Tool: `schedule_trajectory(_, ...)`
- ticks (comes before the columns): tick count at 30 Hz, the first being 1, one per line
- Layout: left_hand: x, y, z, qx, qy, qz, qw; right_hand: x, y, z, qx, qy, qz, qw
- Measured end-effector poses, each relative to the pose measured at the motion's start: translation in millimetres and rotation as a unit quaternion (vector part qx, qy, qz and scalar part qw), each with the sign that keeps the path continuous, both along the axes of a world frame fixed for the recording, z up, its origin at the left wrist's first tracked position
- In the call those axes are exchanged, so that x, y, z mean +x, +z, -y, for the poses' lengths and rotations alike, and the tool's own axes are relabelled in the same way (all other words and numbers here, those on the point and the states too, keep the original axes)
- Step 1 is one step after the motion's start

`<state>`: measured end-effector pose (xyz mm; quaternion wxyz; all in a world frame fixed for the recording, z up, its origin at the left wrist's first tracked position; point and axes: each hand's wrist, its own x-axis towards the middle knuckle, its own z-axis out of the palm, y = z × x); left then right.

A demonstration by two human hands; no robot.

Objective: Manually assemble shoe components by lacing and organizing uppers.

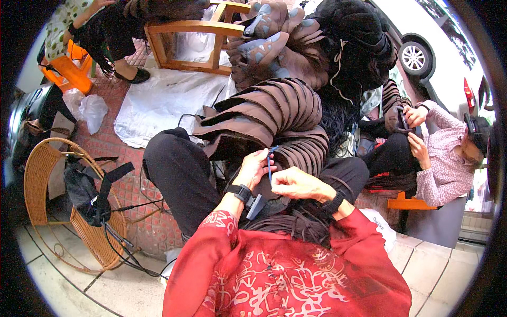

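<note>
A thin blue strip (270,168) runs between my hands over my lap; whether it is a lace or a band I cannot tell. My left hand (255,168) is closed on its upper part, fingertips pinched. Lower and to the right, my right hand (300,185) is closed around its bottom end. Just beyond them, a nested stack of brown shoe uppers (269,108) lies across my legs, with more brown uppers (303,153) curving down to the right. A flat grey-blue piece (256,207) sits by my left wrist. Dark laces or cords (290,230) lie bunched against my waist.
More brown uppers with grey-blue patches (264,50) lie beyond, near an upturned wooden stool (195,26) and black bundles (354,37). At left stands a wicker chair (39,185) with a black bag (87,193). One person (443,137) works at right; another's foot (134,75) is far left.
</note>
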<state>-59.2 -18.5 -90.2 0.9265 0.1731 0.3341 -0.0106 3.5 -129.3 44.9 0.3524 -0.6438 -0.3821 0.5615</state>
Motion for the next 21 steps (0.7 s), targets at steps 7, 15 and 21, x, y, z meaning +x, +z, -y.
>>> schedule_trajectory(7, 4, -2, 4, 0.018, 0.007, 0.002, 1.0, -22, 1, -1, 0.027, 0.029, 0.045, 0.998)
schedule_trajectory(15, -2, -17, 5, -0.036, 0.038, 0.109, 0.993, 34, -7, -12, 0.018, -0.341, -0.055, 0.938)
schedule_trajectory(21, -2, -11, 5, -0.033, 0.043, 0.059, 0.997, 56, -34, -24, 0.079, -0.292, 0.046, 0.952)
